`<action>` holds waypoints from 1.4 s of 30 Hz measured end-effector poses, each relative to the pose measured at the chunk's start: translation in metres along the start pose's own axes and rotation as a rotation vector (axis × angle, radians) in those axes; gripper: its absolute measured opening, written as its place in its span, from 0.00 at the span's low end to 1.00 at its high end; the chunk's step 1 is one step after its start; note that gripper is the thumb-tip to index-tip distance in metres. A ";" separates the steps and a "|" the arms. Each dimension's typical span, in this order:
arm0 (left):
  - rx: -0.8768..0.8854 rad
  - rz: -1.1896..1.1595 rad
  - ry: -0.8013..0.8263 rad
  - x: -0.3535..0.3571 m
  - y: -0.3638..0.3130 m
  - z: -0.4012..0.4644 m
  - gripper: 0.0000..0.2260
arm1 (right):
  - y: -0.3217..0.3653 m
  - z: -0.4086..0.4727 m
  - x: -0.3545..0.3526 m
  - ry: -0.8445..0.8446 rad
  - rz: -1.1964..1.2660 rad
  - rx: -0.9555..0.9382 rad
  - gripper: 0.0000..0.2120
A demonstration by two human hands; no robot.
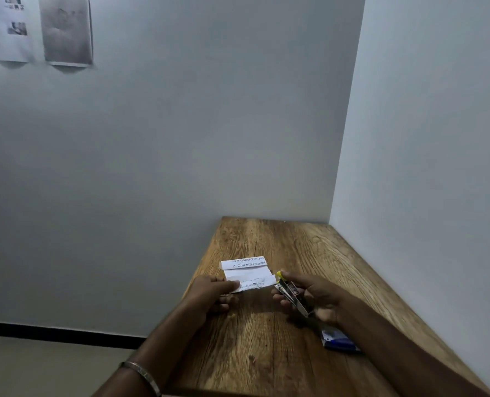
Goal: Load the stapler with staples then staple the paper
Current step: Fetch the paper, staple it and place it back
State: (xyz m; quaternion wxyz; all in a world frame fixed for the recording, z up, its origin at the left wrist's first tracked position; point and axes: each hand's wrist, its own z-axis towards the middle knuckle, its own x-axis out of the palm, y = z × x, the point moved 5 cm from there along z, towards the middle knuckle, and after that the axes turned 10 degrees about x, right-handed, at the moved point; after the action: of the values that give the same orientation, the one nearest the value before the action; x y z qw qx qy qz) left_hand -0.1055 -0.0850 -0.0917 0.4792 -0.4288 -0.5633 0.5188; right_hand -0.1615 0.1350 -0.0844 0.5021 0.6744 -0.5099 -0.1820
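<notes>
Wall sheets: we see two printed sheets point(37, 30) hanging on the grey wall, far up and to the left of both hands.
Bangle: a thin metal bangle point(142, 373) circles our left wrist, well back from the fingers.
Left hand: our left hand point(209, 293) rests at the left edge of the wooden table point(266, 353), thumb on top and fingers curled beneath, pinching the near left corner of the paper.
Paper: the folded printed paper point(249, 275) lies on the table, its near left corner between our left thumb and fingers, its near right corner just short of the stapler's tip; the far flap shows lines of print.
Stapler: the small stapler point(291, 293), yellow at its far tip with a metal body, sits in our right hand, its tip pointing toward the paper's right edge; we cannot tell whether it touches the paper.
Right hand: our right hand point(315, 296) wraps the stapler, thumb along the top, fingers curled underneath, clamped on it.
Staple box: a blue box point(338, 340), likely the staples, lies on the table behind the right fingers, partly under the right forearm.
</notes>
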 end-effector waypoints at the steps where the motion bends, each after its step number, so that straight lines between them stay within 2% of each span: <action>1: 0.000 -0.006 0.001 0.000 0.000 0.000 0.06 | 0.002 -0.002 -0.004 -0.001 0.000 -0.010 0.24; 4: 0.000 -0.015 0.003 0.000 0.001 0.000 0.08 | 0.009 -0.008 -0.018 -0.004 -0.062 -0.035 0.22; 8: 0.001 -0.020 0.008 0.000 0.002 0.000 0.08 | 0.015 -0.022 -0.043 -0.055 -0.314 -0.081 0.25; 15: -0.005 -0.011 0.006 0.000 0.003 0.002 0.07 | 0.021 -0.045 -0.060 -0.310 -0.674 -0.309 0.09; 20: -0.009 -0.004 0.008 0.000 0.003 0.001 0.08 | 0.017 -0.054 -0.057 -0.421 -0.939 -0.386 0.12; 24: -0.012 0.006 0.001 0.000 0.003 0.002 0.07 | 0.012 -0.053 -0.055 -0.479 -1.096 -0.389 0.20; 31: -0.009 0.020 -0.005 -0.002 0.005 0.002 0.08 | 0.006 -0.052 -0.056 -0.514 -1.171 -0.404 0.21; 38: -0.023 0.024 -0.007 0.000 0.003 0.001 0.10 | 0.005 -0.050 -0.056 -0.452 -1.192 -0.342 0.23; 40: -0.024 0.026 -0.007 0.000 0.002 0.000 0.10 | 0.010 -0.052 -0.053 -0.497 -1.156 -0.391 0.25; 42: -0.026 0.027 -0.007 0.000 0.002 -0.001 0.11 | 0.017 -0.054 -0.047 -0.586 -1.103 -0.494 0.22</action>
State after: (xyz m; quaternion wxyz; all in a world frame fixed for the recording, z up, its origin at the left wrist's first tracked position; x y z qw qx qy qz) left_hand -0.1047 -0.0848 -0.0940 0.4648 -0.4407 -0.5658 0.5192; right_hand -0.1484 0.2033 -0.0592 0.3160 0.6242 -0.1492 -0.6988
